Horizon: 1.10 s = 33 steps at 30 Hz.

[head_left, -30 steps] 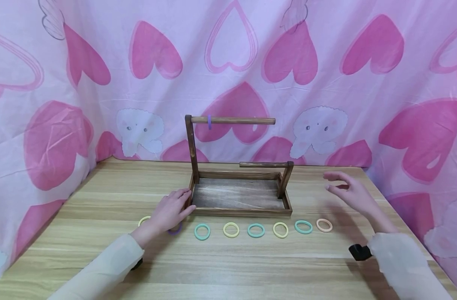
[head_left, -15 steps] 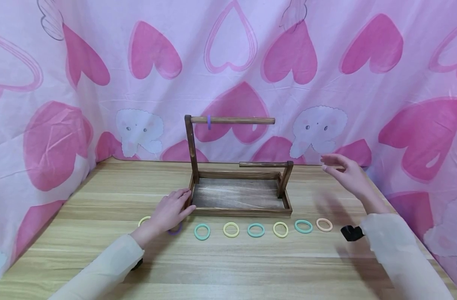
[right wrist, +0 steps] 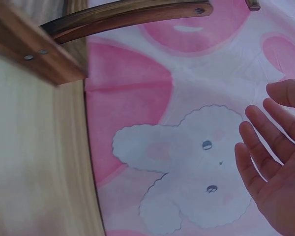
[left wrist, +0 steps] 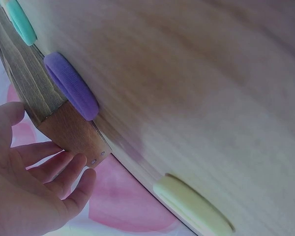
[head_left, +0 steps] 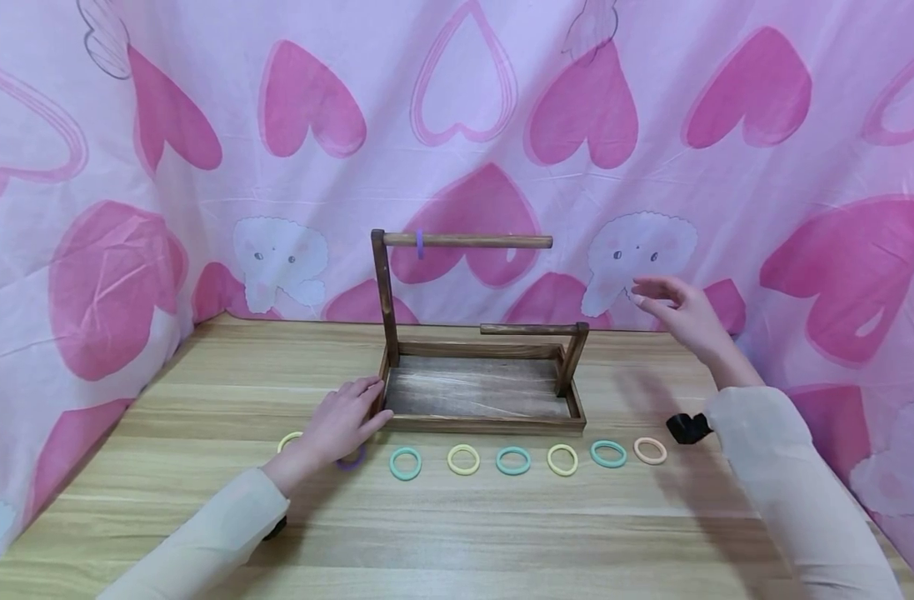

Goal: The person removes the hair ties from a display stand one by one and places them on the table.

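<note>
A dark wooden stand (head_left: 494, 424) with a shallow tray base carries a tall post with a long bar (head_left: 494, 242) and a shorter post with a low bar (head_left: 527, 330). One purple ring (head_left: 420, 244) hangs on the long bar near its post. My left hand (head_left: 344, 417) rests against the tray's front left corner, thumb at the front and relaxed fingers along the side (left wrist: 76, 137). Raised to the right of the stand, my right hand (head_left: 681, 317) holds nothing; its fingers are loosely bent in the right wrist view. Another purple ring (left wrist: 71, 86) lies by the left hand, partly hidden in the head view.
A row of rings lies on the wooden table (head_left: 501, 542) before the stand: green (head_left: 406, 463), yellow (head_left: 463, 459), another green (head_left: 513, 461), another yellow (head_left: 562, 459) and peach (head_left: 650, 451) among them. A heart-patterned pink cloth (head_left: 471, 83) hangs behind and at both sides.
My right hand has risen and moved slightly left, away from the tabletop. The left hand stays at the tray corner, and the rings have not moved.
</note>
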Each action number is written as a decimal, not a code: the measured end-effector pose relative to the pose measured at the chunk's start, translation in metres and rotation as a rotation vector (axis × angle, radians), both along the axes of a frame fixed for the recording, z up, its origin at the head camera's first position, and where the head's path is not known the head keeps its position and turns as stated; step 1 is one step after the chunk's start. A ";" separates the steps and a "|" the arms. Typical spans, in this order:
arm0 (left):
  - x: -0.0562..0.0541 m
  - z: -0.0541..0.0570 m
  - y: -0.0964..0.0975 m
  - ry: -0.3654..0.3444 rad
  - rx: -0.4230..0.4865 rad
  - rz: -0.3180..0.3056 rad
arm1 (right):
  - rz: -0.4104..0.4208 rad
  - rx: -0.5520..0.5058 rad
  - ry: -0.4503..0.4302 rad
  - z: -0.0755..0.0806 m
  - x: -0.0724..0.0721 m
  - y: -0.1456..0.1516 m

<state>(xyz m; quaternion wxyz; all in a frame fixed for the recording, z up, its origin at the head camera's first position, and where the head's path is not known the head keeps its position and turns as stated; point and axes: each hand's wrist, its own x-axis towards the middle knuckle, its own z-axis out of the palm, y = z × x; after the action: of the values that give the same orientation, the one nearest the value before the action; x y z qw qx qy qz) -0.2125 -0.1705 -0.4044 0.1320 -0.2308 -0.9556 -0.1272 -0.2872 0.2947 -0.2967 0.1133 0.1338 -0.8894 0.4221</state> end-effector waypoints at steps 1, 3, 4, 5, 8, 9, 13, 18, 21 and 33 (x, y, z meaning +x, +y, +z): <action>0.000 0.000 0.000 0.000 0.001 0.000 | 0.001 -0.002 -0.007 0.002 -0.002 -0.002; 0.000 -0.001 0.000 -0.001 0.003 0.001 | 0.008 -0.011 -0.016 0.007 -0.005 -0.005; 0.000 0.000 0.000 -0.003 0.004 0.001 | 0.012 -0.015 -0.021 0.010 -0.006 -0.007; 0.000 0.000 0.000 -0.004 0.004 0.001 | 0.016 -0.016 -0.022 0.013 -0.007 -0.008; 0.000 0.000 0.000 -0.008 0.002 0.002 | 0.034 -0.030 -0.019 0.021 -0.011 -0.014; -0.001 0.000 0.000 -0.010 0.000 0.003 | 0.038 -0.036 -0.015 0.024 -0.013 -0.016; -0.001 0.000 0.000 -0.014 -0.004 0.009 | 0.041 -0.045 0.007 0.034 -0.018 -0.024; 0.000 0.000 0.000 -0.017 -0.002 0.008 | 0.032 -0.050 0.031 0.049 -0.024 -0.039; 0.000 0.000 0.000 -0.016 0.000 0.007 | 0.033 -0.066 0.049 0.058 -0.027 -0.050; 0.000 0.001 0.001 -0.017 -0.004 0.007 | 0.131 -0.147 0.119 0.081 -0.038 -0.100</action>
<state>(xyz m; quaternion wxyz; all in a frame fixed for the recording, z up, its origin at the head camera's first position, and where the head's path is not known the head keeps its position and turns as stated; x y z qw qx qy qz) -0.2125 -0.1692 -0.4036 0.1239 -0.2268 -0.9577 -0.1268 -0.3255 0.1950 -0.2160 0.1477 0.2079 -0.8372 0.4838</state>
